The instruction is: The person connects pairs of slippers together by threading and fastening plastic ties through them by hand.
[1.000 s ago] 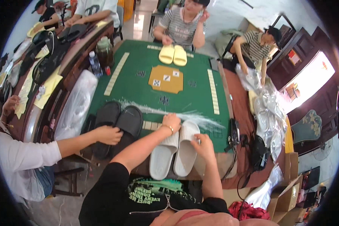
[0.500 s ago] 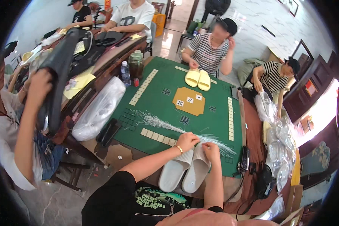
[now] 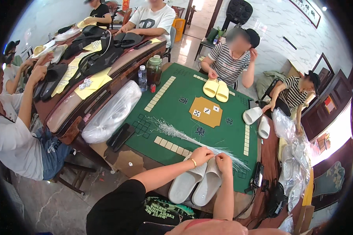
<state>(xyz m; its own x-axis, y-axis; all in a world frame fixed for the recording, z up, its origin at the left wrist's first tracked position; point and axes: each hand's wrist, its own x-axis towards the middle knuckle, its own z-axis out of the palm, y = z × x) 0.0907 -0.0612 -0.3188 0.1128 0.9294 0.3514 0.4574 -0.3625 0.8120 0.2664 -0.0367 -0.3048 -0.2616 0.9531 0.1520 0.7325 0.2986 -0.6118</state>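
A pair of pale grey slippers (image 3: 206, 187) lies at the table's near edge, toes pointing away from me. Over the left slipper's toe, my left hand (image 3: 201, 156) has its fingers pinched together. My right hand (image 3: 224, 162) pinches close beside it, above the right slipper's toe. Anything between the fingertips is too small to make out. Just beyond both hands, a bundle of thin white plastic strands (image 3: 172, 131) runs across the green mat (image 3: 145, 144), partly hidden by my left hand.
Yellow slippers (image 3: 216, 91) sit at the mat's far side before a person in stripes. White slippers (image 3: 259, 121) stand at the right, near another person. A plastic-wrapped roll (image 3: 113, 113), a black case (image 3: 121, 137), a bottle (image 3: 142, 78) and a jar (image 3: 154, 69) line the left.
My hands stay pinched at the slippers' toes. White slippers now stand at the table's right. The large dark item raised at the left is down; black slippers show there. The view has shifted slightly.
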